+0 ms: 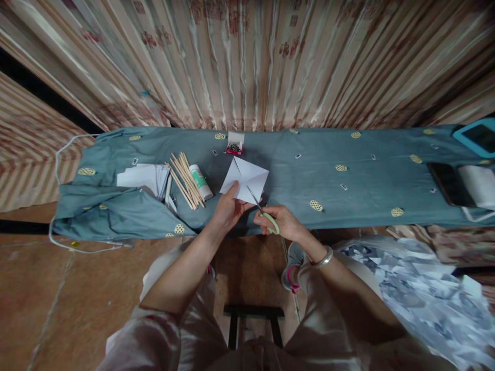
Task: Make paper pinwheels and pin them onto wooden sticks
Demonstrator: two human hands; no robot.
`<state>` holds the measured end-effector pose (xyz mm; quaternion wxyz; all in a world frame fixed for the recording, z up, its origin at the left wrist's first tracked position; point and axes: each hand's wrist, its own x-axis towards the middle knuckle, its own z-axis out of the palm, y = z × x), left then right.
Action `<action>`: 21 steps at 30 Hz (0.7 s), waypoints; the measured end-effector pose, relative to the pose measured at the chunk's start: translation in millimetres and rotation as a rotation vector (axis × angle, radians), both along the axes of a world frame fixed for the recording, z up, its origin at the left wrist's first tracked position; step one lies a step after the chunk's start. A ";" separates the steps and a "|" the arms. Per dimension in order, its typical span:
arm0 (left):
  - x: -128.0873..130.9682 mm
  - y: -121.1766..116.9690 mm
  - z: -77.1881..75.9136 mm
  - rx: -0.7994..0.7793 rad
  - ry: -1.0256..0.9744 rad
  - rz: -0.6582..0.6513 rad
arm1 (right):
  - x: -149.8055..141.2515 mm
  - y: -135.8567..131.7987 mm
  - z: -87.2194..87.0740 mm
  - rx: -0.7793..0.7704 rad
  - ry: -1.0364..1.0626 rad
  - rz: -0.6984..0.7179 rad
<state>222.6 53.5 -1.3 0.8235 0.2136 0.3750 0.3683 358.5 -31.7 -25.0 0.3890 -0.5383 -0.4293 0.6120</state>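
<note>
Scissors (256, 200) met white paper (249, 175)
The right hand (283, 220) gripped them; the left hand (229, 208) pinched its lower edge; a clean cut called for flat, steady paper.

Two hands (228, 207), one pair of scissors (260, 209), one held paper square (254, 178), one box (236, 137), one cylinder (200, 180); sticks (187, 178) overlapping, uncountable.

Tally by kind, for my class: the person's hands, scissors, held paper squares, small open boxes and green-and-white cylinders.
Left hand and right hand: 2
Scissors: 1
Held paper square: 1
Small open box: 1
Green-and-white cylinder: 1
Total: 6
</note>
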 end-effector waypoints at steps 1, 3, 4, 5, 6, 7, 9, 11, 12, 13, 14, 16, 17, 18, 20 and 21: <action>-0.1 0.0 -0.1 -0.005 0.002 0.001 | -0.1 0.0 0.4 -0.003 0.005 0.000; -0.4 0.0 -0.6 -0.013 0.007 0.006 | 0.3 -0.2 0.8 -0.004 0.005 0.003; -0.5 0.1 -0.8 -0.015 0.010 0.010 | 0.6 -0.4 0.7 -0.002 0.003 0.008; -0.6 0.4 -1.1 -0.017 0.012 0.014 | 1.0 -0.7 0.5 -0.001 0.002 0.017; -0.7 0.9 -1.4 -0.020 0.015 0.021 | 1.3 -1.1 0.4 -0.004 0.001 0.027; -0.9 1.6 -1.6 -0.024 0.018 0.033 | 1.5 -1.6 0.4 -0.008 0.002 0.034; -1.6 3.9 -1.7 -0.032 0.020 0.073 | 1.6 -2.6 1.3 -0.025 0.001 0.048; -2.9 7.3 -1.5 -0.037 0.004 0.122 | 1.7 -3.7 3.0 -0.049 -0.004 0.065; -3.8 9.3 -1.3 -0.040 -0.009 0.144 | 2.1 -4.4 3.9 -0.064 -0.003 0.077; -4.8 11.4 -1.1 -0.044 -0.025 0.159 | 3.0 -5.2 4.6 -0.079 0.000 0.094; -6.1 13.4 -0.9 -0.046 -0.040 0.170 | 4.6 -6.2 5.1 -0.094 0.003 0.115; -8.9 17.2 -0.5 -0.042 -0.057 0.181 | 10.1 -8.6 5.5 -0.111 -0.006 0.166; -10.2 18.8 -0.4 -0.034 -0.058 0.183 | 13.9 -10.0 5.6 -0.111 -0.020 0.199; -11.5 20.0 -0.3 -0.023 -0.056 0.186 | 18.3 -11.4 6.0 -0.106 -0.034 0.234; -13.3 21.5 0.3 -0.005 -0.045 0.190 | 27.9 -14.1 7.5 -0.106 -0.056 0.294; -13.7 21.7 0.7 0.002 -0.042 0.189 | 32.4 -15.1 8.7 -0.113 -0.060 0.311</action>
